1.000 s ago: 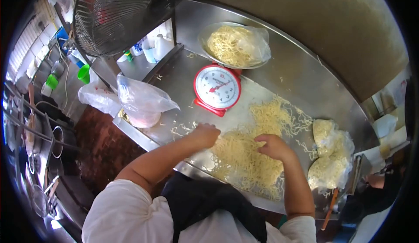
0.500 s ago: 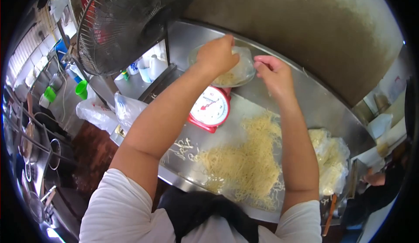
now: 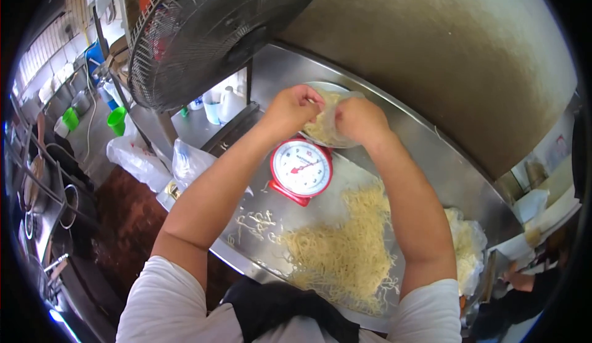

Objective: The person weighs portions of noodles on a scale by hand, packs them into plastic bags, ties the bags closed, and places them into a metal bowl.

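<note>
Both hands are at the round metal pan on top of the red dial scale [image 3: 301, 168]. My left hand [image 3: 295, 110] is closed at the left side of a clear plastic bag, its fingertips pinching the bag's edge. My right hand [image 3: 361, 120] is closed, with its fingers partly hidden in the mouth of the clear plastic bag [image 3: 336, 99]. Pale yellow noodles [image 3: 317, 127] show in the pan between the hands. A wide heap of loose noodles [image 3: 345, 244] lies on the metal table [image 3: 364, 164] between my forearms.
Filled noodle bags [image 3: 467, 250] lie beyond my right forearm. A plastic bag [image 3: 188, 161] sits by my left forearm. A large black fan [image 3: 216, 35] stands at the upper left. At the far right, a co-worker's arm [image 3: 521, 281] shows. A raised metal rim [image 3: 401, 106] backs the table.
From the loose noodles, both hands reached up to the pan. Since half a second ago they have come closer together, and my right hand has moved left into the bag's mouth.
</note>
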Available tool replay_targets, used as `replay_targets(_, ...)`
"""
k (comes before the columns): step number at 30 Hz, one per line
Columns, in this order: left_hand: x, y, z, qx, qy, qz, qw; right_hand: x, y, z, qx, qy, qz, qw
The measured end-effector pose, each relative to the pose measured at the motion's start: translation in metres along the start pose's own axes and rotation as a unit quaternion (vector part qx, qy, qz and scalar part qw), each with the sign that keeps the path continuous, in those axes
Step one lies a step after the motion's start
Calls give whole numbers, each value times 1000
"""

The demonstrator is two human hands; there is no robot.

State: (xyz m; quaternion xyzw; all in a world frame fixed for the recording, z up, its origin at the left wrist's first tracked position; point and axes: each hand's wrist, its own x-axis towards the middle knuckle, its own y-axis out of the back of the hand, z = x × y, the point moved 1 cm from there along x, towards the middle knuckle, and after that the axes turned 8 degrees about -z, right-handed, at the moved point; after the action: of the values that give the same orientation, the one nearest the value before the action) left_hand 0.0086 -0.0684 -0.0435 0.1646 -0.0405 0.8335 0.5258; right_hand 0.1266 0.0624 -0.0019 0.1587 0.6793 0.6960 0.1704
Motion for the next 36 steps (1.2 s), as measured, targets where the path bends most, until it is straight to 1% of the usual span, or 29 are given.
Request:
replay_targets(2,0,-9,-1,42,-34,-4,999,0,1,-4,-21,7,92,996)
replay_targets(3,-1,-13,5,121,-66,10,990,2,1,-4,2,13,89,996)
replay_targets(4,-2,-18,12,192,-55,44,979,5,1,-1,25,19,86,996)
replay_targets(6,-6,-26,26,331,-33,113,936,19,-8,12,92,44,74,992)
replay_targets(8,7,-18,14,284,-24,56,957,38,-26,32,178,80,56,979)
replay_targets(9,15,-14,9,261,-21,26,965,33,-21,30,141,64,42,987)
replay_targets(11,19,-7,8,227,-47,63,971,14,-7,20,69,28,12,997)
replay_targets(12,21,-4,7,209,-56,81,973,10,-3,17,19,16,28,999)
replay_targets(13,22,-1,13,251,-148,142,946,7,-2,13,-29,6,40,999)
replay_targets(14,24,1,19,291,-234,199,906,4,-5,8,-76,-2,50,996)
replay_targets(15,21,1,26,329,-318,254,852,3,-9,3,-93,5,61,994)
replay_targets(17,18,-11,42,339,-447,172,810,6,-12,-7,-132,22,92,987)
replay_targets(18,19,-17,48,340,-510,130,779,14,-17,-6,-12,112,204,972)
replay_targets(19,18,-25,50,356,-478,60,801,28,-34,2,109,198,308,924)
replay_targets(20,14,-35,50,370,-443,-10,817,47,-64,27,38,208,267,940)
replay_targets(21,13,-40,50,381,-406,-79,827,47,-66,24,-31,223,227,948)
replay_targets(23,21,-36,51,473,-208,-87,851,44,-56,39,136,107,207,963)
replay_targets(24,25,-29,50,509,-104,-86,850,35,-37,33,152,81,201,964)
replay_targets(25,30,-23,46,561,-63,-114,818,27,-17,26,168,55,195,965)
replay_targets(27,37,-7,37,652,21,-168,739,18,10,23,72,65,200,975)
replay_targets(28,39,-1,36,643,46,-148,750,14,19,22,24,69,202,977)
replay_targets(29,41,4,35,633,72,-128,760,11,26,22,72,69,238,966)
replay_targets(30,43,7,36,622,97,-107,769,11,31,22,89,71,252,961)
replay_targets(31,47,6,39,526,16,-46,849,11,35,21,106,72,268,955)
replay_targets(32,51,5,41,416,-66,14,907,11,38,21,125,72,283,948)
replay_targets(33,55,2,41,294,-145,70,942,11,41,20,160,65,287,942)
replay_targets(35,67,-24,33,96,-138,112,979,12,49,15,231,52,292,927)
replay_targets(36,68,-34,29,-6,-131,132,983,12,52,15,250,46,283,925)
